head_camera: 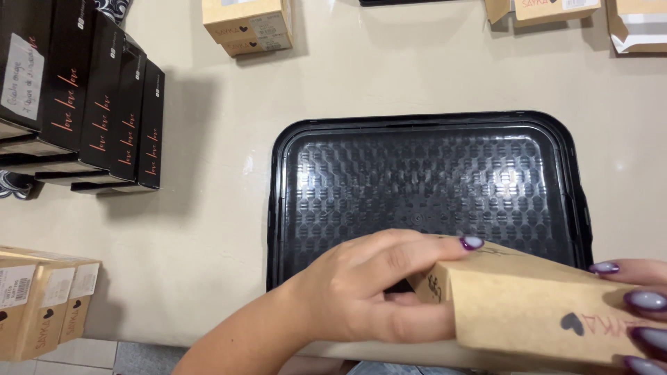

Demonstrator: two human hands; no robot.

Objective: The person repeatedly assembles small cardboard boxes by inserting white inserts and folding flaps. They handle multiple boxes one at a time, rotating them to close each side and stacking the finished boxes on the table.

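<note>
I hold a flat brown cardboard box (535,305) over the near edge of a black plastic tray (424,125) with a honeycomb-patterned bottom. My left hand (368,292) grips the box's left end, index finger laid along its top edge and thumb underneath. My right hand (639,305) clasps the right end; only its fingertips with purple nails show at the frame's edge. The box carries a small dark heart mark and lies tilted, its right end lower. Nothing lies in the tray.
The tray rests on a beige table (208,229). A row of upright black boxes (104,104) stands at the far left. Brown cardboard boxes sit at the near left (42,305), back centre (246,24) and back right (556,10). A white-and-brown packet (639,28) lies in the back right corner.
</note>
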